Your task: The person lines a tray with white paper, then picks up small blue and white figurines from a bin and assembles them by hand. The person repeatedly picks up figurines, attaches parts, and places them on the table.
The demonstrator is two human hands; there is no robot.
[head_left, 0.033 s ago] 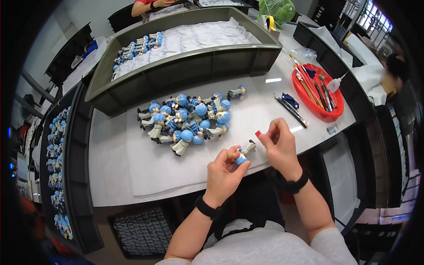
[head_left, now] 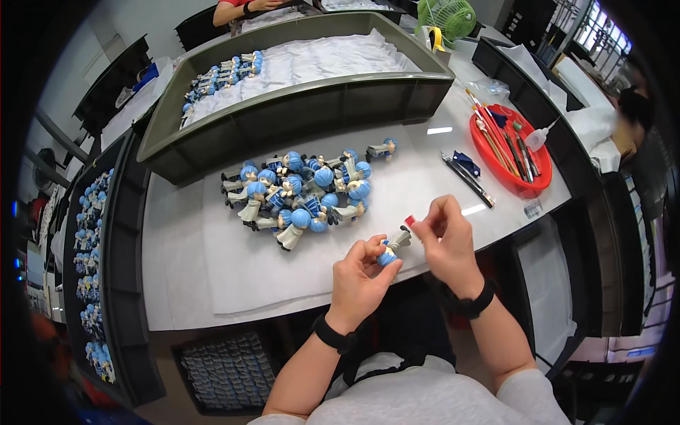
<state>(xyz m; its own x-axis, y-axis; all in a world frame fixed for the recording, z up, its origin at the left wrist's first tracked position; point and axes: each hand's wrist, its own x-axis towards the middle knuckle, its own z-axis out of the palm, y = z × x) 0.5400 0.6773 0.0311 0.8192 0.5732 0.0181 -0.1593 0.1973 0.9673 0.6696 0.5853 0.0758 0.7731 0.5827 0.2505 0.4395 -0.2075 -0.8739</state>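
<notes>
A small blue-haired figurine (head_left: 401,239) is pinched between the thumb and fingers of my left hand (head_left: 360,283), head toward my palm and dark feet pointing up and right. My right hand (head_left: 446,241) is closed in a pinch on a small red piece (head_left: 409,220), whose kind I cannot make out. The piece is close to the figurine's feet; whether they touch I cannot tell. Beyond my left hand lies a heap of similar figurines (head_left: 300,216) on a white sheet (head_left: 248,294). One single figurine (head_left: 382,149) lies apart at the heap's far right.
Behind the heap stands a grey-green tray (head_left: 297,106) with figurines lined up on white padding. To the right are a red basin (head_left: 489,152) of brushes and a dark pen-like tool (head_left: 467,179). A black crate (head_left: 134,283) of figurines borders the left; a green fan (head_left: 448,18) stands behind.
My right hand has moved slightly down and left, bringing the red piece nearer to the figurine's feet. My left hand stays practically where it was.
</notes>
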